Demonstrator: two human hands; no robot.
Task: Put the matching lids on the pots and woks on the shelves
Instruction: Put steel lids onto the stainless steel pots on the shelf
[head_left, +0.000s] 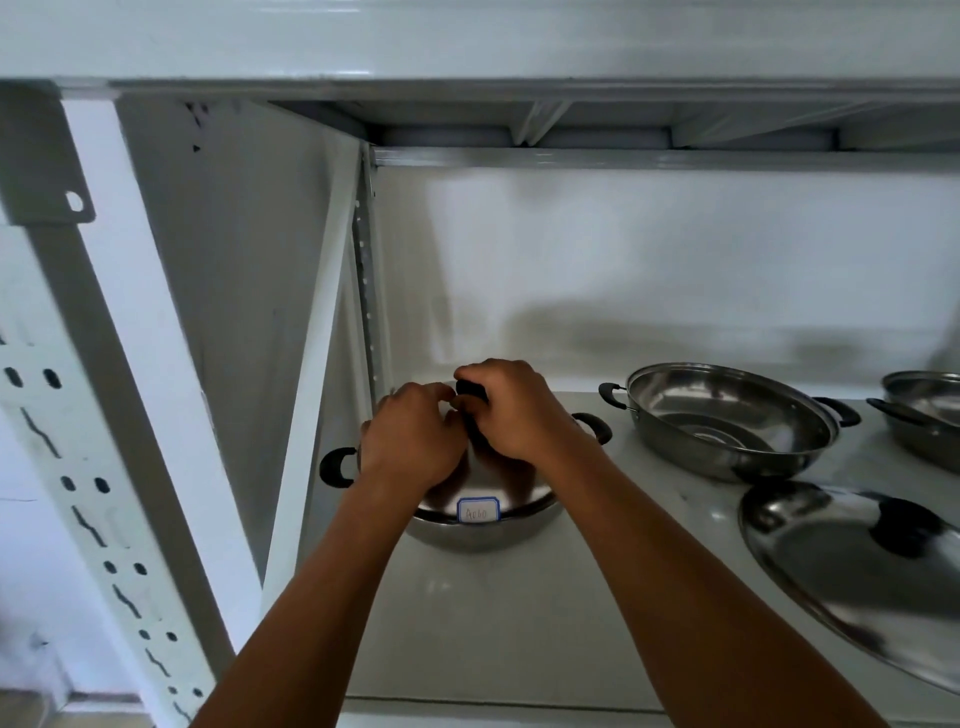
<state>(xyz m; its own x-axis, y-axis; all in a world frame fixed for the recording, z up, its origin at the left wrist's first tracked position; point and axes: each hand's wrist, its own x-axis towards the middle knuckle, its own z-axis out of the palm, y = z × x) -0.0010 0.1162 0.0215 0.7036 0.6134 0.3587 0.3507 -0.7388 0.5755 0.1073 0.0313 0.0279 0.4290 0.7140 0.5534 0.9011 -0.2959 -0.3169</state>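
1. I see both of my hands over the leftmost wok (483, 535) on the shelf (498, 623), with a domed steel lid (488, 483) already sitting on its rim. Judging from how evenly the lid edge follows the wok's rim at the front, I'd say this is the seating step, nearly done.

2. My right hand (514, 410) is curled closed around the lid's black knob (470, 389). That is the natural place to hold it, since the knob gives control for centring the lid.

3. My left hand (410, 436) rests on the left side of the dome, fingers bent and loosely closed, their tips meeting the right hand near the knob. I read it as steadying the lid, not gripping; I cannot tell whether it pinches anything.

4. A small white label (478, 509) with handwriting sits on the lid's front edge; the writing is too blurred for me to read surely. I suspect such labels help match lids to vessels.

5. The wok's two black side handles (335, 466) poke out left and right, clear of the lid.

6. Further right stands an open wok (727, 421), uncovered, and a third vessel (924, 415) at the frame edge, also open.

7. A loose lid (857, 571) lies dome-up on the shelf near the front right, just before the open wok; I'd judge it the next candidate.
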